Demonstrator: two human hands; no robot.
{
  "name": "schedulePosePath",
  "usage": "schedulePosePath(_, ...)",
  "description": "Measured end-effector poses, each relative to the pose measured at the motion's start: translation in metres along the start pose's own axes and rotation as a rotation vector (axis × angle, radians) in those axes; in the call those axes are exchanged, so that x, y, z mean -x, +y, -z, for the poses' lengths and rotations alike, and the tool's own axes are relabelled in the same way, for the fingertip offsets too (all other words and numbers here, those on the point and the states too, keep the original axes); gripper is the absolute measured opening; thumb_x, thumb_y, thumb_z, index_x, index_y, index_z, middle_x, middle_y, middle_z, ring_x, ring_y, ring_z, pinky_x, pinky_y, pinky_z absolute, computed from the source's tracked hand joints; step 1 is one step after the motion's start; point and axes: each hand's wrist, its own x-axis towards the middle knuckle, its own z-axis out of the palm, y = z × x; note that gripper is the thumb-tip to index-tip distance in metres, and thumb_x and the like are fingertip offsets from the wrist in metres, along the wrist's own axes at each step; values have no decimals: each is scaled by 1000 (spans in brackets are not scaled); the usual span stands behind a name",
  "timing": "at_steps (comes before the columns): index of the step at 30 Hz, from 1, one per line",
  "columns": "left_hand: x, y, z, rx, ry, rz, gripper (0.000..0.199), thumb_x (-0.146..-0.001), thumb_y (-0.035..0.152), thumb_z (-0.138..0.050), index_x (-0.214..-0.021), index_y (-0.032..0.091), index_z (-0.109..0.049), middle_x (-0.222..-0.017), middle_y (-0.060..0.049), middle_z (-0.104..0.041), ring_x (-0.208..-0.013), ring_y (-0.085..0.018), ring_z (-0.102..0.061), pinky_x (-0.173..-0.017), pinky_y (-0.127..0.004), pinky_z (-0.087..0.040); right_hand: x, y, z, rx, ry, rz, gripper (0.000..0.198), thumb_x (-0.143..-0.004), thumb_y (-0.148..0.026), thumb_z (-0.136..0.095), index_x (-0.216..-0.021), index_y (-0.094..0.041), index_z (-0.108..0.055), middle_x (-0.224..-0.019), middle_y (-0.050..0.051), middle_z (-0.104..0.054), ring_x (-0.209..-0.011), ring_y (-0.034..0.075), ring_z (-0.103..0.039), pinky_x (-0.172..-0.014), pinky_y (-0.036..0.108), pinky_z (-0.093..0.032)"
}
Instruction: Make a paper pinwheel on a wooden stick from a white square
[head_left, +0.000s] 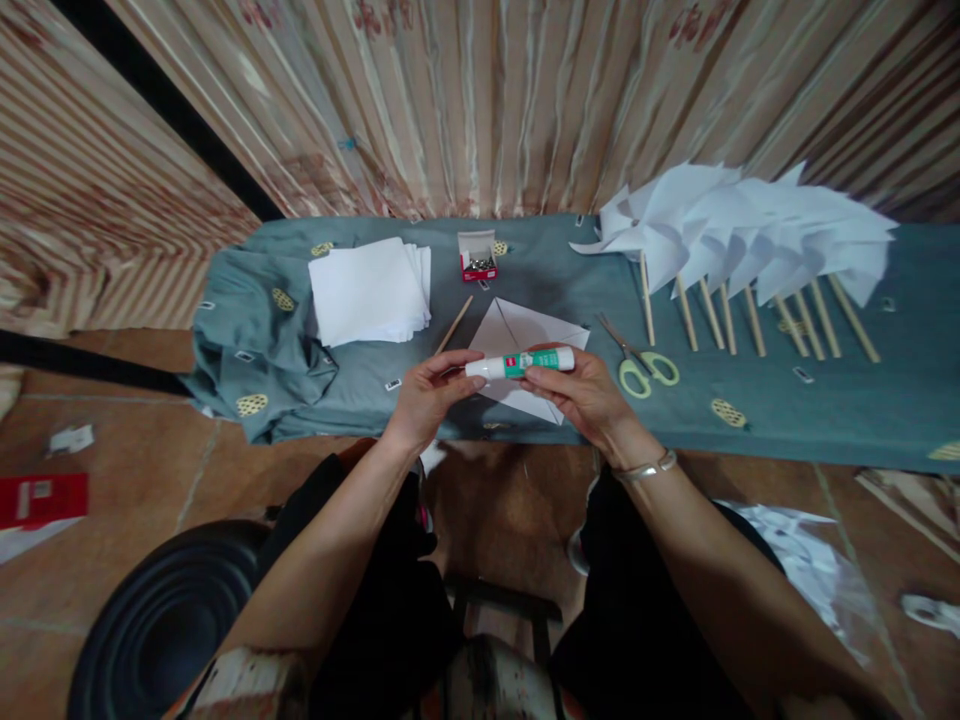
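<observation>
A green and white glue stick (536,362) is held level above the cloth-covered table. My left hand (429,392) pinches its white cap end, and my right hand (581,392) grips the green body. Beneath it lies a square sheet of white paper (517,325) with diagonal lines on it, partly hidden by the hands and the glue stick. A thin wooden stick (455,325) slants beside the sheet, its lower end near my left hand. Scissors with pale green handles (637,368) rest slightly opened to the right of my right hand.
A stack of white paper (367,295) sits left on the green cloth (536,270). Behind the sheet stands an open red box (478,262) of small metal pieces. Several white paper pinwheels (742,235) on wooden sticks lie at the right. A black round stool (169,630) is at lower left.
</observation>
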Motion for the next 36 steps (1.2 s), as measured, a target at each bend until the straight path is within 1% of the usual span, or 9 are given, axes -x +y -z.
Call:
schedulePosePath(6, 0, -1, -2, -17, -20, 3, 36, -50, 27, -90, -83, 19, -78, -77, -1, -74, -70, -12, -64, -71, -25, -50, 1, -1, -2, 24, -5, -13, 38, -48, -36, -92, -76, -20, -70, -71, -3, -71, -68, 12, -68, -71, 26, -57)
schedulePosePath(10, 1, -1, -5, -44, -18, -15, 35, -50, 28, -90, -81, 19, -78, -74, -1, -73, -67, -12, -62, -69, -25, -50, 1, 0, -4, 41, 10, -26, 41, -46, -38, -92, -75, -20, -70, -70, -3, -72, -66, 12, -68, -66, 24, -56)
schedulePosePath(14, 3, -2, -6, -84, -8, -34, 36, -51, 30, -90, -82, 18, -77, -76, -2, -73, -68, -13, -63, -70, -27, -51, 1, 2, -4, 59, 40, -31, 41, -47, -39, -92, -75, -19, -70, -72, -1, -73, -68, 14, -70, -63, 25, -56)
schedulePosePath(18, 5, -3, -6, -126, -13, -81, 36, -54, 30, -88, -86, 17, -77, -78, -2, -72, -68, -14, -63, -69, -27, -51, 3, 2, -5, 92, 63, -43, 39, -50, -39, -92, -74, -19, -70, -71, 0, -74, -66, 15, -71, -58, 22, -54)
schedulePosePath(21, 6, -4, -5, -197, -20, -161, 32, -58, 30, -86, -86, 18, -77, -80, -3, -71, -69, -14, -63, -68, -27, -52, 5, 1, -7, 99, 76, -57, 38, -52, -40, -91, -76, -18, -71, -72, 1, -75, -64, 14, -71, -56, 21, -54)
schedulePosePath(26, 7, -6, 0, -407, -90, -366, 28, -66, 32, -81, -90, 20, -77, -92, -7, -69, -87, -19, -65, -76, -30, -54, 11, 0, -14, 107, 83, -78, 38, -51, -41, -91, -75, -18, -72, -69, 1, -75, -62, 13, -71, -52, 18, -52)
schedulePosePath(30, 11, -4, 5, -580, -83, -461, 24, -70, 30, -77, -93, 20, -76, -90, -7, -70, -86, -19, -65, -76, -32, -52, 14, 0, -19, 177, 84, -78, 36, -57, -43, -88, -77, -17, -72, -68, 2, -75, -64, 12, -70, -51, 17, -48)
schedulePosePath(33, 15, -1, 8, -608, -69, -461, 23, -70, 28, -76, -92, 20, -76, -89, -7, -70, -83, -18, -64, -76, -30, -51, 16, -1, -23, 239, 87, -71, 37, -61, -45, -85, -78, -16, -71, -66, 1, -74, -62, 11, -69, -52, 17, -46)
schedulePosePath(36, 17, -3, 7, -487, -48, -392, 25, -66, 28, -78, -89, 18, -76, -86, -5, -68, -79, -17, -63, -72, -28, -51, 18, -6, -25, 262, 46, -44, 42, -59, -50, -85, -80, -17, -70, -68, 1, -74, -63, 11, -69, -54, 18, -48)
